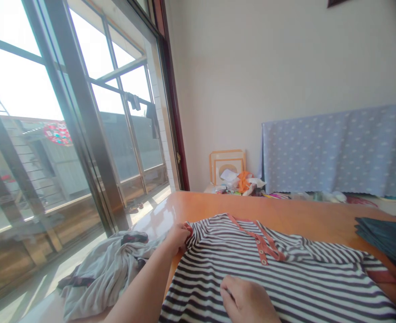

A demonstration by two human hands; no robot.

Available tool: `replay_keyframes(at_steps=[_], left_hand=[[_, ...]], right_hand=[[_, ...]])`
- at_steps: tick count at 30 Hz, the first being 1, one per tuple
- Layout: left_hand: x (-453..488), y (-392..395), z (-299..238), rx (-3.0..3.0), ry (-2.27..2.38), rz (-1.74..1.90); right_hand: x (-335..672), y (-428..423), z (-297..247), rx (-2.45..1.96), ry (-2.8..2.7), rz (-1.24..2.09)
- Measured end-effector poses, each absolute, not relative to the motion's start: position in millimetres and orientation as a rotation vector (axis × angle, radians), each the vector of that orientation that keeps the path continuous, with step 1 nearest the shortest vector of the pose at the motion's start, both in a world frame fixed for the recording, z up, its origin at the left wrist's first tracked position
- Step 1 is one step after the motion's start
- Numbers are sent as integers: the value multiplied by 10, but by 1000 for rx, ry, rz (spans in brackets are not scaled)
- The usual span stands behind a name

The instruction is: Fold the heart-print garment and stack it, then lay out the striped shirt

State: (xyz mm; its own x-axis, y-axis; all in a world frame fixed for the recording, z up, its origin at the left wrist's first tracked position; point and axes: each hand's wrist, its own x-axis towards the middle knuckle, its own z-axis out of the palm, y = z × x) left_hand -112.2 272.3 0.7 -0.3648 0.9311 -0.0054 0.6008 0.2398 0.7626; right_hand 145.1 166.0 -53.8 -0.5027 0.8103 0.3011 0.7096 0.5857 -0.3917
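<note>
Left hand grips a striped shirt on orange table by a window; right hand lies curled atop.

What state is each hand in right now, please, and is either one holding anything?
Left hand: closed, pinching the edge of the striped shirt.
Right hand: on the shirt, fingers bent; whether it grips cannot be told.
</note>
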Motion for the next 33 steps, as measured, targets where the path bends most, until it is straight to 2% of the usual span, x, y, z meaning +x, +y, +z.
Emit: replay_keyframes(at_steps=[7,12,16,22,33], left_hand=[[-1132,2795,107,985,1612,1147],[-1124,2779,71,903,1529,1185],[-1077,2772,9,987,1666,1167],[-1225,2758,105,1317,2132,1150],[-1534,2793,32,1683,2528,624]], right_hand=[[1450,1649,-501,-1237,-2356,317],[1450,1641,-476,-1234,-2352,322],[1451,1627,-463,-1243,-2344,332],[1460,1613,-437,-1242,-2332,358],[1449,1633,-451,-1253,-2329,348]])
